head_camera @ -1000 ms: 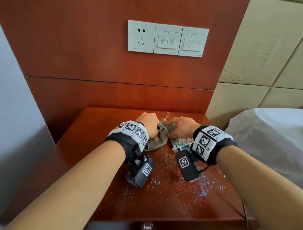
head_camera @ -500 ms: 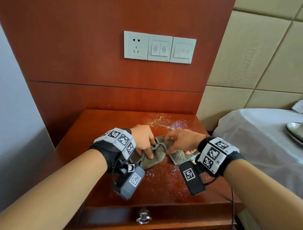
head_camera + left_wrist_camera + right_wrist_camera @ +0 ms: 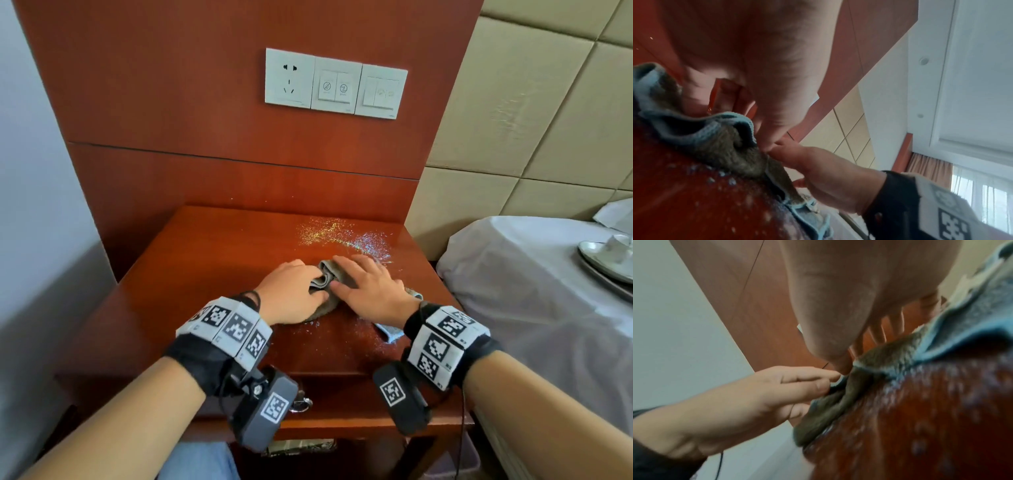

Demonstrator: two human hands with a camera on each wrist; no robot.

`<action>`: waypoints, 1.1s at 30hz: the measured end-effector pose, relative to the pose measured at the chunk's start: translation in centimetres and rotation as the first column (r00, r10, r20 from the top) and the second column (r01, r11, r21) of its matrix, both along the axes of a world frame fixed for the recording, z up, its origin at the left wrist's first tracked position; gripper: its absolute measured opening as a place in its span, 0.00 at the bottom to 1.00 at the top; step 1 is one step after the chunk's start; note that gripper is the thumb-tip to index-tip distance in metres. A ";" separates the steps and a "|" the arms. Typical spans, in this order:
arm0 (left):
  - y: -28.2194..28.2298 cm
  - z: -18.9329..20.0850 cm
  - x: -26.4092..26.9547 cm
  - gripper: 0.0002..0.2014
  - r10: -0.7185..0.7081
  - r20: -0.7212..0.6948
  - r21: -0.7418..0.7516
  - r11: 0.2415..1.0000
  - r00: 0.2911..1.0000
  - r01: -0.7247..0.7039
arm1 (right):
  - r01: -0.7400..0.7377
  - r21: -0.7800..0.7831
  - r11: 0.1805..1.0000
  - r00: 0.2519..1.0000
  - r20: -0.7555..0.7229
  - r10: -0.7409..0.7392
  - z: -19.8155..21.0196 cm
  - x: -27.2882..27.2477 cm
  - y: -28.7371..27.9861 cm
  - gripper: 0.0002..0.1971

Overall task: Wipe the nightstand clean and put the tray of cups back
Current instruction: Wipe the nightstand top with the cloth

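Observation:
A grey-brown cloth (image 3: 327,274) with a light blue edge lies bunched on the red-brown nightstand (image 3: 212,274). My left hand (image 3: 318,286) pinches its left fold between thumb and fingers. My right hand (image 3: 342,274) lies flat on the cloth, fingers spread and straight. The wrist views show the cloth (image 3: 721,146) (image 3: 890,356) crumpled between both hands, with the left hand (image 3: 818,382) at its edge and the right hand (image 3: 787,154) touching it. Glitter-like specks (image 3: 342,236) cover the top behind and in front of the cloth. A silver tray (image 3: 606,260) with white cups sits on the bed, far right.
The bed (image 3: 531,308) with a white sheet stands right of the nightstand. A wooden wall panel with a socket and switches (image 3: 335,84) rises behind it. A drawer handle (image 3: 301,404) shows under the front edge. A grey wall closes the left side.
Both hands have moved with the cloth toward the back of the top. My right hand has gone from gripping the cloth to lying flat on it. The tray has come into view.

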State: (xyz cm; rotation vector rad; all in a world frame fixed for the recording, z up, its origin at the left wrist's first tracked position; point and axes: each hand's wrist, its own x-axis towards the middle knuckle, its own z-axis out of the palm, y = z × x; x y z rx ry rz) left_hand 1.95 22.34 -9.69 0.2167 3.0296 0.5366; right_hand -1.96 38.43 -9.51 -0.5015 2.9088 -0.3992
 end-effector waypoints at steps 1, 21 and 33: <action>0.0 -0.3 0.5 0.10 0.022 -0.016 0.036 0.999 1.000 -0.022 | -0.012 0.026 1.000 0.999 0.041 0.011 -0.6 0.4 -0.5 0.29; -8.1 2.4 6.0 0.11 0.351 -0.114 0.334 0.894 0.929 -0.297 | -0.302 0.090 0.949 0.934 0.226 0.276 0.6 6.2 -9.9 0.40; -5.2 1.7 5.3 0.10 0.313 -0.086 0.380 0.888 0.946 -0.259 | -0.222 0.119 0.968 0.966 0.162 0.201 -0.3 4.1 -4.2 0.40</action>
